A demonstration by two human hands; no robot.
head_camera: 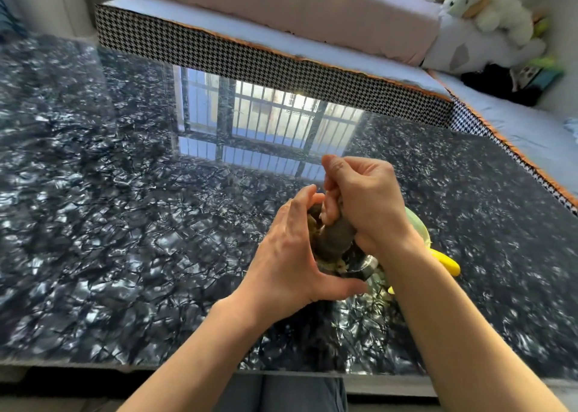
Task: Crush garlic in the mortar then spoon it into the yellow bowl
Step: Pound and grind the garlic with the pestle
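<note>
1. The crushing is under way, not finished, by my reading. The right hand is wrapped tight round the top of the pestle, whose thick end sits down inside the mortar.

2. The left hand cups the mortar's near and left side, thumb curled along the front and fingers over the far rim, steadying it. The mortar stands on the dark marbled table, toward its near edge and right of the middle.

3. The garlic shows as pale, broken bits around the foot of the pestle (already mashed to some degree, though the hands hide most of the bowl, so I cannot say how fine).

4. The yellow bowl peeks out just behind the right wrist, beside the mortar on its right. Whether anything is in it I cannot tell.

5. A yellow handle pokes out under the right forearm, likely the spoon, and no hand is on it.

6. Left to do, as I judge it: finish pounding, put the pestle down, take up the spoon, and move the garlic across.
</note>
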